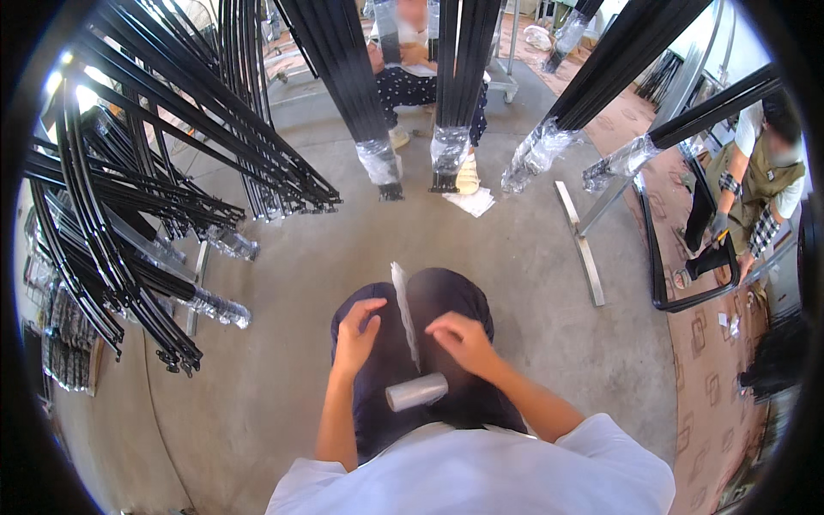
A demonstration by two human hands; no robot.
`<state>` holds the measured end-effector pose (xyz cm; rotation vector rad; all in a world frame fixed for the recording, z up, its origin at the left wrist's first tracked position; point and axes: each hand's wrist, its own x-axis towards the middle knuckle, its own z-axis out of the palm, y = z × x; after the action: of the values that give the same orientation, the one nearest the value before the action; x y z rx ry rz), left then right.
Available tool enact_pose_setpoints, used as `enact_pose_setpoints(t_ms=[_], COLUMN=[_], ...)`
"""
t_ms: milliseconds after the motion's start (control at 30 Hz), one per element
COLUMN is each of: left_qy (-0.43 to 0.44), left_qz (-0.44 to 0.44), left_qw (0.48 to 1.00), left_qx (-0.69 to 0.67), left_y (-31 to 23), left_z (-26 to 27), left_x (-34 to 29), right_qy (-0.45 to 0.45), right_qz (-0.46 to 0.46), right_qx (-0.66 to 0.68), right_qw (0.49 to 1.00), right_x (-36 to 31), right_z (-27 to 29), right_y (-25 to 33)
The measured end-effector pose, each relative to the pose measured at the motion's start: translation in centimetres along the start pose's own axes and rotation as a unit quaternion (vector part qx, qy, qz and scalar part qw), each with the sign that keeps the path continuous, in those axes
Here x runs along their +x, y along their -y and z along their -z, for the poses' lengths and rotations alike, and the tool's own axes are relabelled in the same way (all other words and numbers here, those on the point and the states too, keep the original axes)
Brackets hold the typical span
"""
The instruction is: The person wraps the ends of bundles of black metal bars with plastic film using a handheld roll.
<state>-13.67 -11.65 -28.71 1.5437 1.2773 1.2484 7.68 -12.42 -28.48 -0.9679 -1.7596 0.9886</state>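
Observation:
I am seated, and a roll of clear plastic film [416, 391] lies across my lap. Beyond it, a thin whitish plastic-looking strip [402, 305] lies lengthwise between my thighs; its exact kind cannot be made out. My left hand [359, 333] hovers over my left thigh, empty, thumb and index finger apart. Over the other thigh is my right hand [464, 341], its fingers loosely bent and pointing toward the strip. A gap separates it from the strip, and nothing shows in its grasp.
Bundles of black bars [350, 94] with film-wrapped ends hang ahead. More black bars [206, 129] crowd the left. A metal stand foot [580, 243] rests on the floor at right. One person sits opposite; another, far right, handles a black frame [697, 302].

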Motion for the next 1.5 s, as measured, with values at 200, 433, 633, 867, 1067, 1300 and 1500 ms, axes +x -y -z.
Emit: enact_pose_setpoints(t_ms=[200, 433, 633, 867, 1067, 1300, 1500], left_qy=[-0.001, -0.031, -0.010, 0.026, 0.061, 0.040, -0.103], left_qz=[-0.089, -0.029, -0.028, -0.019, -0.013, 0.017, -0.193], left_qw=[0.996, 0.998, 0.996, 0.997, 0.995, 0.997, 0.975], left_qx=[0.031, 0.042, 0.078, 0.067, 0.083, -0.057, 0.024], left_y=[-4.1, -1.0, 0.5, 0.7, 0.8, 1.5, -6.7], left_z=[1.6, -1.2, -3.5, -3.6, -4.3, -2.5, 1.4], left_x=[4.6, 3.7, 0.3, 1.5, 3.0, 3.2, 12.6], right_qy=[-0.072, 0.030, 0.257, 0.424, 0.372, 0.174, -0.050], right_qz=[0.007, -0.026, -0.001, 0.013, 0.070, -0.125, 0.147], right_qx=[-0.015, -0.005, -0.081, -0.210, -0.164, 0.174, 0.127], right_qw=[0.997, 0.999, 0.963, 0.881, 0.911, 0.961, 0.980], right_x=[5.7, 6.3, 2.3, -2.8, -4.0, 0.9, 13.7], right_z=[6.8, 4.9, 1.0, -3.1, -3.8, 2.4, 11.3], right_y=[0.9, 1.1, 2.4, 0.2, -1.0, 0.9, 5.9])
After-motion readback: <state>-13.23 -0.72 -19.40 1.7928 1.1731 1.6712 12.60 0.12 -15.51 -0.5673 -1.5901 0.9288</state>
